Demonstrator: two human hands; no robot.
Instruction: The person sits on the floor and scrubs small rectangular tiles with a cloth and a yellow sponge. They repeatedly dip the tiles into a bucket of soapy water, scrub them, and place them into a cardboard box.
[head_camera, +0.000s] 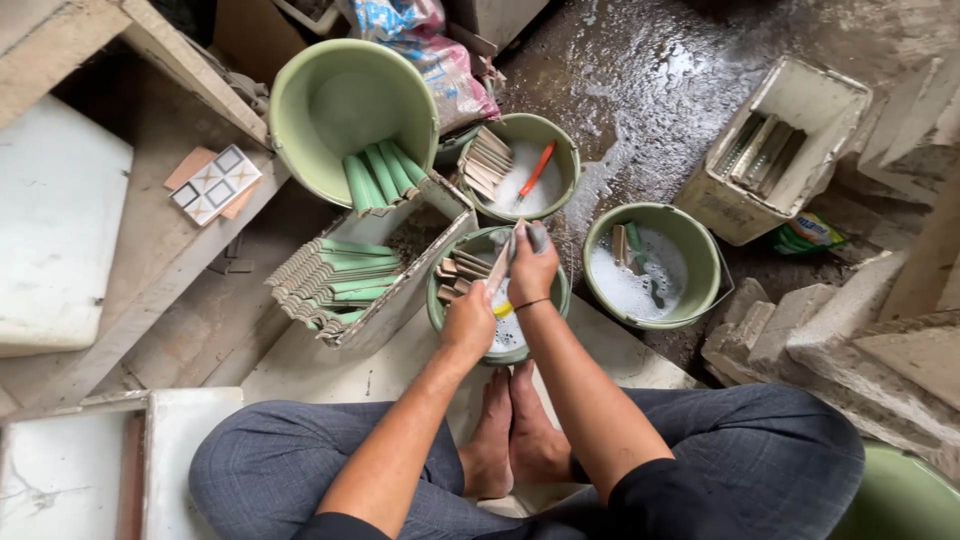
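A wet concrete floor (640, 90) carries several green buckets of soapy water. Over the nearest bucket (440, 300), the right hand (532, 265) pinches a narrow ceramic tile strip (500, 268) by its upper end, at twelve o'clock; the left hand (470, 325) curls its fingers round the lower end. The strip looks stiff, brittle and soap-slick, best gripped along both edges.

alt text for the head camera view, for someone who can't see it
Seen from above, a seated barefoot person holds a narrow tile in both hands, left hand and right hand, over a green bucket of soapy water. Three more green buckets, a crate of stacked green tiles and a white box stand on wet floor around.
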